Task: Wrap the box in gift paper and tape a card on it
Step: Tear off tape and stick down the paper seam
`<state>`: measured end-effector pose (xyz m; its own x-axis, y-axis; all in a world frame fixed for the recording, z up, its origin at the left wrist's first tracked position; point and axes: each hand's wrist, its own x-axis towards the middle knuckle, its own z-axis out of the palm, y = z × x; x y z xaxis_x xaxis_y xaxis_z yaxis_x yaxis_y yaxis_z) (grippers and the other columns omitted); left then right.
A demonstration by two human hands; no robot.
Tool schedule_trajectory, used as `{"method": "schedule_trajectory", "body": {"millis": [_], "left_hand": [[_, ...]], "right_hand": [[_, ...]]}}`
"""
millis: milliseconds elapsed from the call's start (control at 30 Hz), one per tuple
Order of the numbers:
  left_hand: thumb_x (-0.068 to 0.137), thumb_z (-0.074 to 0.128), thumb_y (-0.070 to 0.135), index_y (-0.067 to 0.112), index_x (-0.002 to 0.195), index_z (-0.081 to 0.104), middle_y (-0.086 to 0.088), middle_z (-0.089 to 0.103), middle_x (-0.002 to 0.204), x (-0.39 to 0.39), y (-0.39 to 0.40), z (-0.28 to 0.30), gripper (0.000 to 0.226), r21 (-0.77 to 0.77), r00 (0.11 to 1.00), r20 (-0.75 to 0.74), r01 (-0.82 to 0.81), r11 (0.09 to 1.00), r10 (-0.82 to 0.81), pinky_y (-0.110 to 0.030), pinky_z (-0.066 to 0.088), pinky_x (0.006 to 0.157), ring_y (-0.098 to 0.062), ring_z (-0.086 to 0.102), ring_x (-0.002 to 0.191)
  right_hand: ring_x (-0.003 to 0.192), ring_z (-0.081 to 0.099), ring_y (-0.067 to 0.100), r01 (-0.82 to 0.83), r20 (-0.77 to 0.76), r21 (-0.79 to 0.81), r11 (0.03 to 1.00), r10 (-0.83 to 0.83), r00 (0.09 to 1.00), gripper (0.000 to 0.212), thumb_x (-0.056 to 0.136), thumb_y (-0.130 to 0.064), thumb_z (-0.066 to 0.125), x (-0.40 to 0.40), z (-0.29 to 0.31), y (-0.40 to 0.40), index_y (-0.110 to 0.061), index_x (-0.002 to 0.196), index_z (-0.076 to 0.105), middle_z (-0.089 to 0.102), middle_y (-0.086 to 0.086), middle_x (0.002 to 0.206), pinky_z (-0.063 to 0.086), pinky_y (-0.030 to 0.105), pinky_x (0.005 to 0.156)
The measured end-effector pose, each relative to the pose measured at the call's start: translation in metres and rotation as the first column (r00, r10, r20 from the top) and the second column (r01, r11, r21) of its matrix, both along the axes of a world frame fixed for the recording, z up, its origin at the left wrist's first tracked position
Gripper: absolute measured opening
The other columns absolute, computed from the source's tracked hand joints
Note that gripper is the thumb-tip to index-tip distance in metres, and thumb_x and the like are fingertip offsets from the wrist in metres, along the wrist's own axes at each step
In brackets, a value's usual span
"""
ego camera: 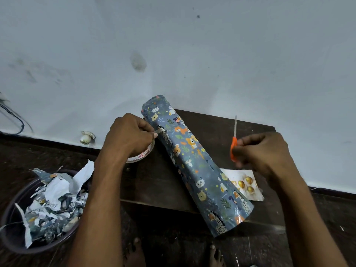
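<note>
Item: wrapped box (194, 162), diagonal across my desk (154, 182). Left hand (129, 135) pinches tape at its far end; right hand (262, 151) grips scissors (234, 143). Best: cut close, press flat.

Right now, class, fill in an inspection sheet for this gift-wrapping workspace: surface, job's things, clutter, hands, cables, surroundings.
Surface: dark low table against the wall.
Job's things: wrapped box lies diagonally on the table; card partly under it; tape roll beneath the left hand; orange scissors.
Clutter: basin of paper scraps on the floor, at the left.
Hands: left hand pinches tape at the paper's edge; right hand holds the scissors.
Cables: dark cable on the wall, far left.
Surroundings: pale wall; bare feet below.
</note>
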<state>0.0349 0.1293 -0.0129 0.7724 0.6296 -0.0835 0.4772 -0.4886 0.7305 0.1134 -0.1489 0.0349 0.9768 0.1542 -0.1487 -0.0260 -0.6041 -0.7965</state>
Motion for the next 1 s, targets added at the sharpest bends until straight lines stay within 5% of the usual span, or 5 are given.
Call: {"method": "schedule_trajectory", "body": {"millis": [133, 233, 433, 667, 1000], "left_hand": [[0.078, 0.083, 0.027, 0.032, 0.071, 0.077, 0.008, 0.068, 0.064, 0.000, -0.001, 0.001, 0.010, -0.016, 1.000, 0.008, -0.003, 1.000, 0.003, -0.034, 0.055, 0.079, -0.018, 0.068, 0.081], [0.078, 0.083, 0.028, 0.035, 0.068, 0.075, 0.010, 0.068, 0.069, -0.001, -0.002, 0.001, 0.015, -0.010, 1.000, 0.014, -0.009, 1.000, 0.009, -0.031, 0.053, 0.078, -0.016, 0.067, 0.085], [0.078, 0.084, 0.029, 0.035, 0.063, 0.071, 0.010, 0.067, 0.071, -0.001, -0.001, 0.002, 0.021, 0.017, 1.000, 0.009, -0.013, 1.000, 0.013, -0.031, 0.053, 0.076, -0.018, 0.065, 0.084], [0.079, 0.082, 0.028, 0.032, 0.069, 0.076, 0.006, 0.072, 0.078, -0.003, 0.000, 0.005, 0.012, 0.011, 1.000, -0.009, 0.004, 1.000, -0.004, -0.035, 0.056, 0.080, -0.018, 0.066, 0.087], [0.078, 0.082, 0.026, 0.032, 0.074, 0.079, 0.004, 0.074, 0.083, -0.003, 0.001, 0.004, 0.008, -0.006, 1.000, -0.007, -0.003, 1.000, 0.003, -0.039, 0.058, 0.084, -0.019, 0.068, 0.089]], "right_hand": [[0.039, 0.059, 0.017, -0.072, -0.107, 0.412, 0.908, 0.127, 0.986, 0.012, 0.083, 0.007, 0.070, -0.015, 0.015, 0.030, 0.001, 0.093, 0.074, 0.076, 0.015, 0.075, 0.028, 0.014, 0.035], [0.034, 0.048, 0.013, -0.147, -0.183, 0.549, 0.822, 0.290, 0.939, 0.017, 0.085, 0.006, 0.068, -0.023, 0.012, 0.052, 0.005, 0.102, 0.070, 0.076, 0.018, 0.079, 0.024, 0.015, 0.034], [0.045, 0.042, 0.011, -0.303, -0.354, 0.385, 0.872, 0.442, 0.824, 0.015, 0.087, -0.008, 0.076, -0.027, 0.008, 0.084, 0.003, 0.097, 0.076, 0.070, 0.013, 0.073, 0.032, 0.018, 0.034], [0.049, 0.043, 0.013, -0.445, -0.488, 0.238, 0.864, 0.502, 0.714, 0.038, 0.086, -0.035, 0.074, -0.014, 0.020, 0.094, -0.001, 0.100, 0.077, 0.070, 0.014, 0.073, 0.034, 0.019, 0.038], [0.043, 0.044, 0.010, -0.506, -0.517, 0.150, 0.849, 0.504, 0.692, 0.019, 0.092, -0.017, 0.065, -0.002, 0.016, 0.112, -0.013, 0.081, 0.080, 0.071, 0.012, 0.071, 0.032, 0.018, 0.036]]}}
